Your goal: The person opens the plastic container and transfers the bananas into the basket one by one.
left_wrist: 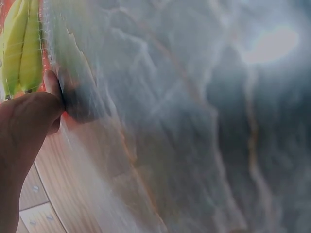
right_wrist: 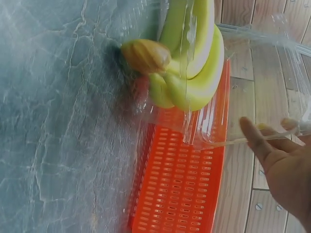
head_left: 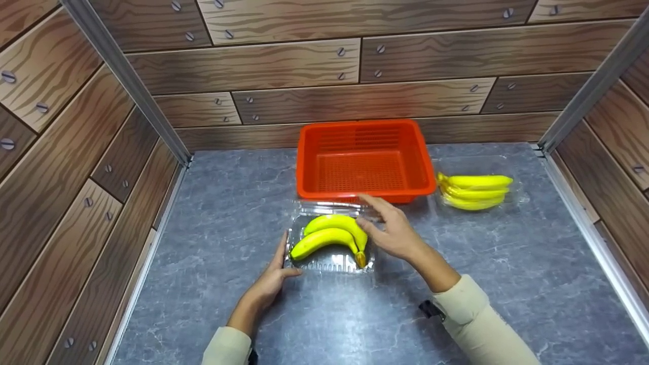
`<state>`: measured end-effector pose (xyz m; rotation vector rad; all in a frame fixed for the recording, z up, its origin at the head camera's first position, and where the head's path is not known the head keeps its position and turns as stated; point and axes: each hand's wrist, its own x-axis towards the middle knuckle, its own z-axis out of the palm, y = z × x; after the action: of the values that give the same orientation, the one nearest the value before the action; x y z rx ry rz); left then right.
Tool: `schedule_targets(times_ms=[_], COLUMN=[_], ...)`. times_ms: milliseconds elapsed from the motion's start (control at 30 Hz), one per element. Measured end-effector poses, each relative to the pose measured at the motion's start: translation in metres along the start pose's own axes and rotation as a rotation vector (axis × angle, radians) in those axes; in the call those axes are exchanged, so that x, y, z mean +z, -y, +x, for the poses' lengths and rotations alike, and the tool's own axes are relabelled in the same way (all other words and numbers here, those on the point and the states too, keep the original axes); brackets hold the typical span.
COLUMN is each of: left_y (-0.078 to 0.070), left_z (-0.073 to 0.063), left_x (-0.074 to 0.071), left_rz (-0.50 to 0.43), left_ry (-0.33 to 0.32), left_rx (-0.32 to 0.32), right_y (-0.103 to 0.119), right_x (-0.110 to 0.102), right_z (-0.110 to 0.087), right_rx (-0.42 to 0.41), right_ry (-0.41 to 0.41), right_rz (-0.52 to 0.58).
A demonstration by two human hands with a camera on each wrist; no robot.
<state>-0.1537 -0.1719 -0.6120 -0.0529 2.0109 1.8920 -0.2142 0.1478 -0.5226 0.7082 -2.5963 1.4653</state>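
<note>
A bunch of yellow bananas (head_left: 327, 239) lies in a clear plastic clamshell container (head_left: 332, 267) at the middle of the table, in front of the red basket. Its see-through lid (right_wrist: 272, 73) stands raised in the right wrist view. My left hand (head_left: 268, 286) grips the container's left side, thumb toward me and fingers along the far side; the left wrist view shows the thumb (left_wrist: 36, 104) at the edge. With thumb and fingers on either side of it, my right hand (head_left: 398, 233) holds the lid's right edge. Glare makes the lid's outline hard to follow.
Behind the container stands a red perforated basket (head_left: 365, 195), nothing visible in it. Right of the basket, another bunch of bananas (head_left: 476, 193) sits in a second clear container (head_left: 517, 195). Wood-patterned walls (head_left: 304, 66) enclose the grey marbled table (head_left: 218, 218).
</note>
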Motion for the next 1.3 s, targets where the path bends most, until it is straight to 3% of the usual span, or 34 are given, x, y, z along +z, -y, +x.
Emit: schedule_targets(times_ms=[200, 500, 633, 1167, 1300], left_y=[0.001, 0.001, 0.001, -0.002, 0.0], left_z=[0.001, -0.002, -0.002, -0.003, -0.004], left_x=[0.0, -0.001, -0.004, -0.008, -0.008], left_rz=[-0.01, -0.01, -0.008, 0.0, 0.008], left_ry=[-0.012, 0.033, 0.056, 0.068, 0.057], left_rx=[-0.02, 0.024, 0.023, -0.03, -0.026], right_y=[-0.004, -0.003, -0.003, -0.009, -0.01], right_x=[0.003, 0.006, 0.008, 0.011, 0.012], right_z=[0.01, 0.027, 0.031, 0.021, 0.015], right_rx=[-0.015, 0.068, 0.085, 0.037, -0.013], right_ry=[-0.119, -0.27, -0.301, -0.365, -0.395], right_rz=[0.056, 0.189, 0.267, 0.123, 0.062])
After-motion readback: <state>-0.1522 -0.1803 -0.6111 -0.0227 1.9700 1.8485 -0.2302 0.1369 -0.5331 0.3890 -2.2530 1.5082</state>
